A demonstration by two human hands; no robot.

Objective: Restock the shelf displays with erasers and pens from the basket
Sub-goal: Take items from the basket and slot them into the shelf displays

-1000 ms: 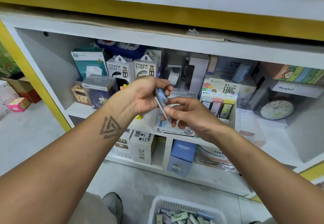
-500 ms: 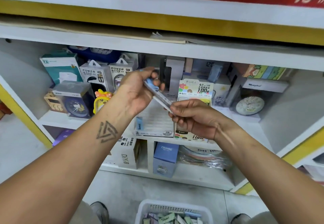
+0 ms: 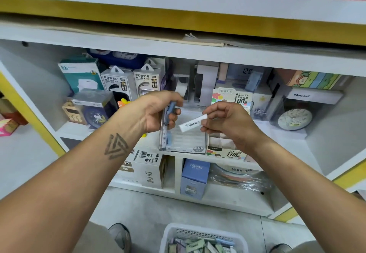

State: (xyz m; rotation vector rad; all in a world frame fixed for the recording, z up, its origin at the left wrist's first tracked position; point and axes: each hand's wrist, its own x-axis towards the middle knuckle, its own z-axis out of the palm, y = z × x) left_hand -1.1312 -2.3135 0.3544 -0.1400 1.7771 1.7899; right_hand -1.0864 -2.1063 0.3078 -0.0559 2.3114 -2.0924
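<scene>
**Slim white item pinched over display, drop risk**

Left hand (image 3: 158,112) wrapped around a bunch of blue pens (image 3: 167,122), hanging down just in front of the display tray (image 3: 186,142) on the middle shelf. Right hand (image 3: 223,120) pinching a slim white labelled piece (image 3: 193,123) by its right end, held between both hands above the tray; eraser or pen part, cannot tell. Basket (image 3: 200,233) near, on the floor, part full. Likely slips: light end-pinch letting the piece fall behind the tray; loose pens sliding out of the left grip; wrong slot, with the lead-refill box (image 3: 231,96) just right of it.
</scene>
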